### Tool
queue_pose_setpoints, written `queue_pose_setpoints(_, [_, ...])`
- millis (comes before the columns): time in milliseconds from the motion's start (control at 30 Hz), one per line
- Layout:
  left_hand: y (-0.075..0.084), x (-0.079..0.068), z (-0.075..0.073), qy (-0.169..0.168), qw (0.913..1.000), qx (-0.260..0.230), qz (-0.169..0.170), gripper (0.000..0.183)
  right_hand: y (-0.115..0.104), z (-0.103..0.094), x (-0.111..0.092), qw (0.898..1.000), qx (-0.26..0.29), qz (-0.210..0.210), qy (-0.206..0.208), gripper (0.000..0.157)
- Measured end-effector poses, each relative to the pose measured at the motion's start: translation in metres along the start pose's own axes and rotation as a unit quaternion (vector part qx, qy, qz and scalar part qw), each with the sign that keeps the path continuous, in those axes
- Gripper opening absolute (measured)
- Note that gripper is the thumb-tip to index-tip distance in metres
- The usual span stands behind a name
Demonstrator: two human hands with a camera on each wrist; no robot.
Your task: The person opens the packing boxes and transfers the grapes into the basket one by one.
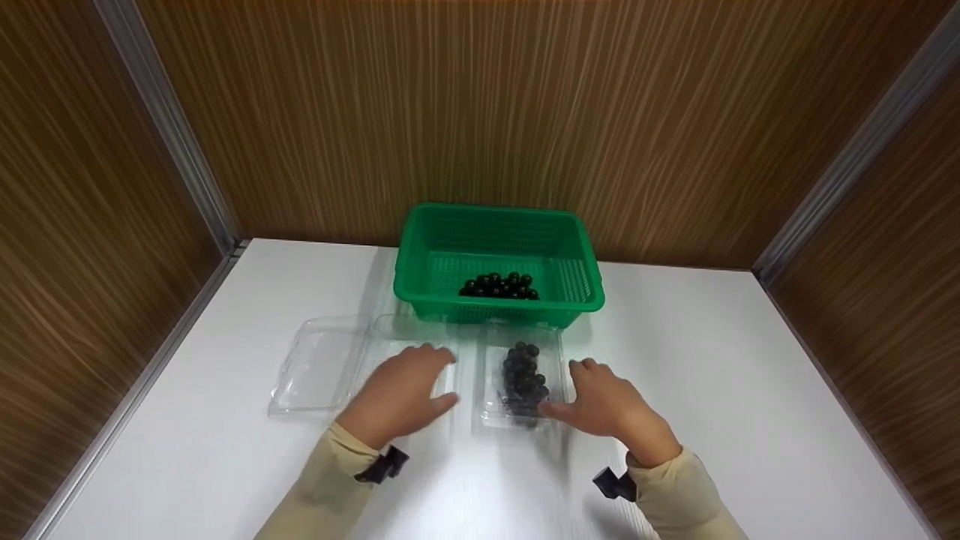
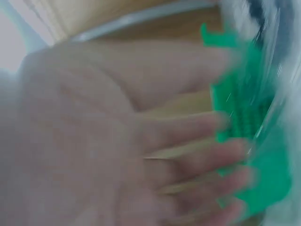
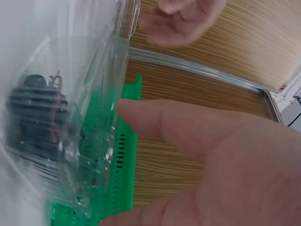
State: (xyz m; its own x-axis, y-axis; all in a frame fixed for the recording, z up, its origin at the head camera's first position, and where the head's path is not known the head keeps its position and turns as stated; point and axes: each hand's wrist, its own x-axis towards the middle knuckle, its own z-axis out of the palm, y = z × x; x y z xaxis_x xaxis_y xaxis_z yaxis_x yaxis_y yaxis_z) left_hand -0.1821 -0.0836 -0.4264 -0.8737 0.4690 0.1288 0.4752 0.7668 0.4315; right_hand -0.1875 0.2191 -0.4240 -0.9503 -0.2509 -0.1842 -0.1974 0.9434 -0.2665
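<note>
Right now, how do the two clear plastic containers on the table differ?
The left container lies spread open, its lid out to the left; the right container looks folded shut, with no flap spread beside it. The left container shows no fruit, though the left hand hides part of it; the right container holds a bunch of dark grapes. Both are see-through plastic.

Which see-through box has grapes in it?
The clear box beside the right hand: dark grapes show through it. The open box by the left hand shows none.
</note>
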Motion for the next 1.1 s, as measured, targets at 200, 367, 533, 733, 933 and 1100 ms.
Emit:
queue_pose_setpoints(200, [0.006, 0.016, 0.028, 0.007, 0.9986, 0.019, 0.049, 0.072, -0.002, 0.009, 0.005, 1.0, 0.012, 0.02, -0.004, 0.088])
queue_pose_setpoints(367, [0.008, 0.02, 0.043, -0.009, 0.9988, 0.021, 0.044, 0.079, -0.004, 0.016, 0.007, 0.997, 0.067, 0.027, -0.001, 0.085])
queue_pose_setpoints(533, [0.011, 0.022, 0.052, -0.032, 0.9979, 0.025, 0.05, 0.074, -0.006, 0.02, 0.007, 0.995, 0.099, 0.028, 0.001, 0.066])
queue_pose_setpoints(733, [0.012, 0.022, 0.056, -0.028, 0.9985, 0.03, 0.036, 0.071, -0.009, 0.026, 0.011, 0.992, 0.121, 0.03, -0.007, 0.058])
queue_pose_setpoints(933, [0.014, 0.022, 0.057, -0.022, 0.9979, 0.05, 0.034, 0.072, -0.008, 0.031, 0.016, 0.986, 0.163, 0.015, -0.019, 0.056])
queue_pose_setpoints(1100, [0.015, 0.021, 0.056, -0.002, 0.9967, 0.069, 0.042, 0.073, -0.001, 0.029, 0.018, 0.977, 0.204, -0.034, -0.056, 0.051])
